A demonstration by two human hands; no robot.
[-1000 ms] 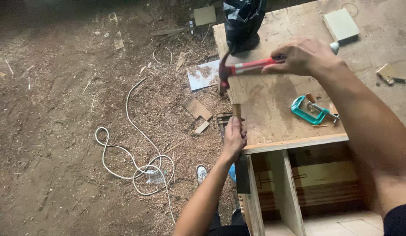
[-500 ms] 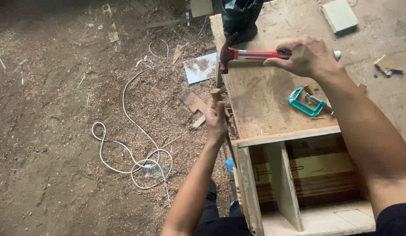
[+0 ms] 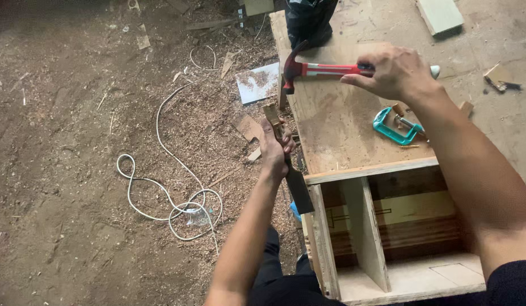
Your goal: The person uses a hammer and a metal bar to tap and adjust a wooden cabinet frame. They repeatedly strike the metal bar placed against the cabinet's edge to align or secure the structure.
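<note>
Now, head view: right hand [image 3: 396, 71] wrapped tight round red hammer [image 3: 325, 70], handle lying crosswise over plywood cabinet [image 3: 342, 122], head just above its left edge. Below that head, left hand [image 3: 272, 148] clamped on wooden strip [image 3: 285, 158], long axis running along the same edge. Strip's lower end dark, hard to read; any nail hidden. Teal clamp [image 3: 394, 127] resting right of hammer.

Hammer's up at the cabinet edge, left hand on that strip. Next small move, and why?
Probably a short, light tap down with the hammer. The right hand holds it with the head right at the plywood cabinet edge, just above the wooden strip that the left hand presses against the side. The left fingers sit close below the head, so a small, controlled stroke looks safer than a full swing.
</note>
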